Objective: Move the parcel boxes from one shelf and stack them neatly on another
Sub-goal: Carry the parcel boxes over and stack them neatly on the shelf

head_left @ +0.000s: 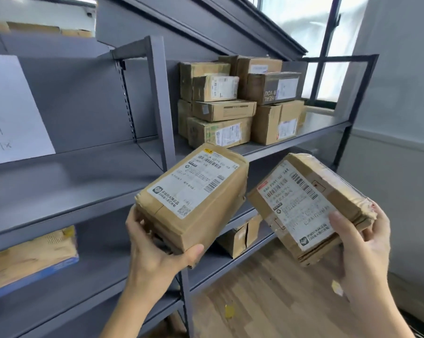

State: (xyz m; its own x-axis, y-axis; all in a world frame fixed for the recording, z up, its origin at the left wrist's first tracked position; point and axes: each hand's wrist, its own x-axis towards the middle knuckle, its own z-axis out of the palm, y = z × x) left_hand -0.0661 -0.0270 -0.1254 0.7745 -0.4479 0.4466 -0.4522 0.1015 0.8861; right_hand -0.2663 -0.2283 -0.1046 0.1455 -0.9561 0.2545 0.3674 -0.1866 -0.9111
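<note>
My left hand (pixel 157 250) grips a brown parcel box (pixel 194 198) by its near end, white label facing up. My right hand (pixel 362 242) holds a flatter brown parcel box (pixel 303 206) with a white label, tilted to the left. Both boxes hang in the air in front of the grey shelf unit. A stack of several parcel boxes (pixel 240 101) stands on the upper right shelf (pixel 323 123), beyond the two held boxes. One more box (pixel 240 236) lies on the lower right shelf, partly hidden behind the left-hand box.
A grey upright post (pixel 162 98) divides the shelving into left and right bays. On the left bay a white paper sheet (pixel 13 111) leans on the back panel, and a worn box (pixel 33 259) sits one shelf lower. Wooden floor (pixel 267 293) lies below; a window (pixel 303 20) behind.
</note>
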